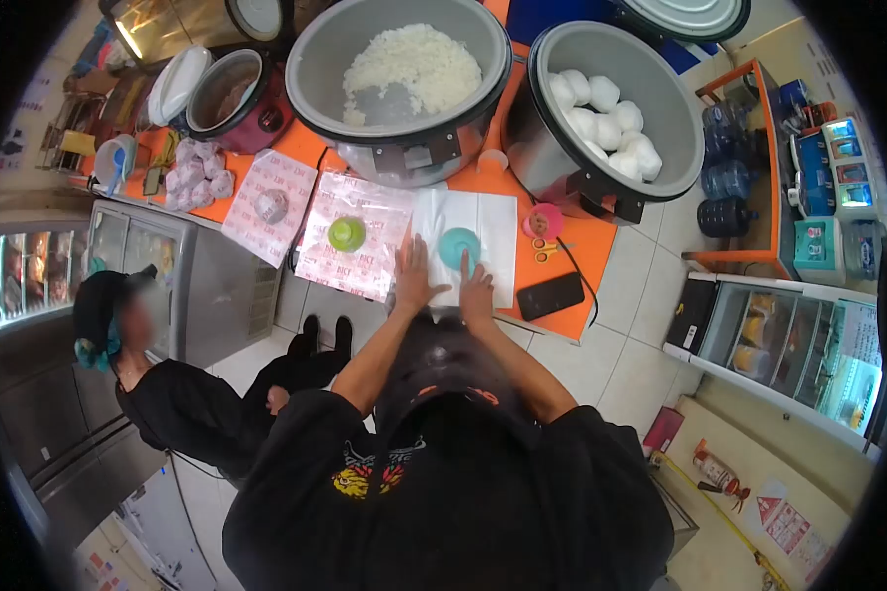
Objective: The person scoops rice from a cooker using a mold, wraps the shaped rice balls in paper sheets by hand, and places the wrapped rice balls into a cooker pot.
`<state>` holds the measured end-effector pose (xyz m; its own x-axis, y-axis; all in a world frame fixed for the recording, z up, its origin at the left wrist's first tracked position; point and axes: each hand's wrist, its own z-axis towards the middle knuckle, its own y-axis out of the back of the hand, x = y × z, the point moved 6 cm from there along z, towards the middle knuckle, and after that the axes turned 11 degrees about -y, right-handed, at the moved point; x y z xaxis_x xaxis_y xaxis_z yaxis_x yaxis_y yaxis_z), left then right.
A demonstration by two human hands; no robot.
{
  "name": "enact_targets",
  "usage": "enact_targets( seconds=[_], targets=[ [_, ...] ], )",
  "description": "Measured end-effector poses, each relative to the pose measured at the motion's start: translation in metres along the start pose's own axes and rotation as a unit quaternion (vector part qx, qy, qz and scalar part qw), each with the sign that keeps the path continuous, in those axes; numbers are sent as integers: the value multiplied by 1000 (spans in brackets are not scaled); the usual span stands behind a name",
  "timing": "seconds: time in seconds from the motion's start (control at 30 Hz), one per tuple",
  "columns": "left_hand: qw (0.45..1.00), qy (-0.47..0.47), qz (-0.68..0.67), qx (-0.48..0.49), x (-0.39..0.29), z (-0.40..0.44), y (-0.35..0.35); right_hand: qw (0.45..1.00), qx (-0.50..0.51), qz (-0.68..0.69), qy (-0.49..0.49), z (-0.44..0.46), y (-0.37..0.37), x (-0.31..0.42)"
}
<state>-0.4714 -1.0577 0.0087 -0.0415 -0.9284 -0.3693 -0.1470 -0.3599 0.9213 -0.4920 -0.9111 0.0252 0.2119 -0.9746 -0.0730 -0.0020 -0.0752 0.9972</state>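
Note:
My left hand (413, 274) lies flat with fingers spread on the left edge of the white paper (498, 222), holding nothing. At the near rim of a round teal bowl-like piece (459, 247), my right hand (477, 292) has its index finger extended, touching or almost touching it. Left of my hands, a green round cup-like piece (346, 234) sits on pink printed wrapping paper (320, 259). A wrapped ball (271, 206) rests on another printed sheet (251, 232). Behind stand a large pot of white rice (419, 74) and a pot holding several white wrapped balls (622, 133).
A black phone (550, 296), yellow scissors (544, 250) and a pink cup (542, 224) are at the right on the orange table (591, 238). Several wrapped balls (195, 177) lie at the left. A person in black (192, 409) sits left of me. Fridges stand on both sides.

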Motion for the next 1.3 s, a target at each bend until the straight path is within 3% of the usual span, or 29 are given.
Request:
enact_targets(
  seconds=[0.13,0.23,0.37,0.43,0.47,0.53,0.63,0.7,0.77,0.83,0.9,1.0,1.03,1.1,1.13,1.2,1.27,1.3],
  targets=[
    [1000,15,10,-20,-9,0,7,993,80,84,-8,6,15,-2],
    [998,43,49,20,-7,-2,8,935,260,239,-29,6,20,1],
    [982,69,93,150,16,11,-10,886,98,451,37,-6,66,-23],
    [988,59,108,92,46,39,-26,853,36,520,19,-2,109,-46],
    [989,38,142,14,46,42,-13,824,6,567,2,-4,123,-58],
    [966,-9,211,-149,42,50,15,783,77,613,-66,4,107,-78],
    [970,-35,196,-143,45,45,10,743,73,662,-72,23,121,-97],
    [958,-52,205,-192,47,47,5,783,-68,613,-76,35,189,-116],
    [978,-48,145,-138,42,45,5,676,-148,716,-91,51,222,-156],
    [983,-103,99,-112,29,46,6,782,-217,581,-68,83,292,-191],
    [985,-128,-72,-95,23,55,1,863,-242,440,-56,120,336,-211],
    [941,-116,-244,-202,19,57,12,852,-71,514,-76,159,336,-206],
    [936,-53,-289,-191,27,62,19,867,-36,495,-38,159,333,-186],
    [906,77,-381,-166,38,67,24,827,6,537,164,156,298,-141],
    [904,63,-382,-182,37,67,29,757,164,618,132,144,277,-114],
    [897,37,-385,-212,40,63,31,594,384,692,141,120,210,-67],
    [905,-86,-299,-291,37,57,43,639,513,565,93,98,161,-43],
    [899,-146,-252,-326,35,50,46,648,514,561,27,97,137,-43]
  ],
)
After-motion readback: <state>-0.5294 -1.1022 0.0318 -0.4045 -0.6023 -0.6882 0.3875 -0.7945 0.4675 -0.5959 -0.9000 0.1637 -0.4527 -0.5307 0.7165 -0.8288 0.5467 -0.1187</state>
